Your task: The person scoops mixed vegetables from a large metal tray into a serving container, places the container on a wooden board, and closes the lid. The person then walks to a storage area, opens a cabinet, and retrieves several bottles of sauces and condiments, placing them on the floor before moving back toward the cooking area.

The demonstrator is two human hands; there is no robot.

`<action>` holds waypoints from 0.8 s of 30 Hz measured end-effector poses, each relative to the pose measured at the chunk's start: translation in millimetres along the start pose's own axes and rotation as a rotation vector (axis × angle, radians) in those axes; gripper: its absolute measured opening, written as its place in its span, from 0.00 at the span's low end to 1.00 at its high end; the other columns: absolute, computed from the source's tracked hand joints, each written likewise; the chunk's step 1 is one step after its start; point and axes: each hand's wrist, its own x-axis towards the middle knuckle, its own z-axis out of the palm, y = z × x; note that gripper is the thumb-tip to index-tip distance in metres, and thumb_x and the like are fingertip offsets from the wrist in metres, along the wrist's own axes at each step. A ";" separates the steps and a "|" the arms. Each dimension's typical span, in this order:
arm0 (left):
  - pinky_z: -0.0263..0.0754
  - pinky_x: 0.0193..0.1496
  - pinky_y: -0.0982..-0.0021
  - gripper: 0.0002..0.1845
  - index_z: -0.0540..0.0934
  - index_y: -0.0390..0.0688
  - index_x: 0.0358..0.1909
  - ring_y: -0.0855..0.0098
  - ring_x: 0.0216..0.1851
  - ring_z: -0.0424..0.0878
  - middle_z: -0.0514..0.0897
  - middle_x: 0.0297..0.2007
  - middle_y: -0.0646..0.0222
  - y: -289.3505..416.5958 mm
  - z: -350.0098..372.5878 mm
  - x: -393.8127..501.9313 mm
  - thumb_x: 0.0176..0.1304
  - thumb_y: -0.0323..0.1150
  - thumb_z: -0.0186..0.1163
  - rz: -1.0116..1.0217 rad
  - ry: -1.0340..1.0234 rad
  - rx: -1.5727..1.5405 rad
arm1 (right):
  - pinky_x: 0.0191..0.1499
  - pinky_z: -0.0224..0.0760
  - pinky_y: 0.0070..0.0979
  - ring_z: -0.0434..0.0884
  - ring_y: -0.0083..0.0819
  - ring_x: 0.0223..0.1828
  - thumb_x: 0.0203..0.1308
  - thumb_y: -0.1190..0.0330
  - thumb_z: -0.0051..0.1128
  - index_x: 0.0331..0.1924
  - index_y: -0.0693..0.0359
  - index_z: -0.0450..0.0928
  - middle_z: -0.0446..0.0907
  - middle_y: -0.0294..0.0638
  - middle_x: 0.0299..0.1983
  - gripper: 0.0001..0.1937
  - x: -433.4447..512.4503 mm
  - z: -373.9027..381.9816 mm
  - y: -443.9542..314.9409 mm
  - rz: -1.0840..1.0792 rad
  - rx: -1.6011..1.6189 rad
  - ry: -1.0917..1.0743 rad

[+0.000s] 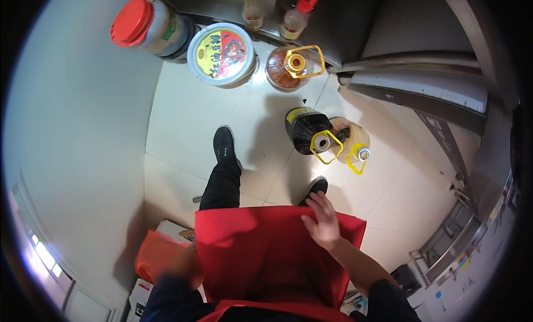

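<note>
My right hand (324, 226) hovers over the right part of the red apron (266, 247), its fingers apart and nothing in it. My left hand (183, 259) is blurred at the apron's left edge, beside an orange-red plastic bag (154, 251); whether it grips the bag cannot be told. Ahead on the tiled floor stand a large bottle of dark liquid (306, 126) with a yellow handle and, touching or close beside it, a clear jug of pale liquid (352, 134) with a yellow handle. Both are uncapped or have their necks showing.
Along the far side stand a red-lidded plastic jar (160, 28), a round labelled tub (222, 53) and a yellow-handled oil jug (287, 70). Small bottles (295, 24) rest on a metal ledge. A pale wall (83, 114) bounds the left; metal kitchen equipment (416, 93) lies right. Boxes sit lower left.
</note>
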 end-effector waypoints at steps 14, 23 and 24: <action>0.75 0.62 0.45 0.25 0.78 0.47 0.66 0.50 0.64 0.80 0.82 0.62 0.54 -23.5 -125.8 64.4 0.73 0.48 0.54 0.094 0.097 0.211 | 0.71 0.64 0.48 0.75 0.53 0.68 0.65 0.43 0.60 0.70 0.63 0.72 0.77 0.56 0.65 0.38 71.5 75.5 18.7 0.170 -0.063 -0.173; 0.79 0.59 0.50 0.21 0.83 0.45 0.59 0.47 0.56 0.84 0.87 0.53 0.52 -6.6 -266.5 60.3 0.73 0.46 0.55 0.359 0.764 0.155 | 0.65 0.72 0.44 0.81 0.52 0.62 0.75 0.40 0.43 0.55 0.58 0.87 0.85 0.52 0.58 0.31 58.5 90.2 9.1 0.072 -0.100 -0.440; 0.80 0.57 0.52 0.19 0.86 0.44 0.54 0.45 0.52 0.86 0.89 0.48 0.51 36.3 -279.9 12.3 0.72 0.45 0.56 0.274 0.990 -0.140 | 0.66 0.72 0.45 0.81 0.52 0.62 0.74 0.41 0.45 0.56 0.58 0.86 0.85 0.52 0.58 0.30 43.9 86.6 7.0 0.060 -0.115 -0.409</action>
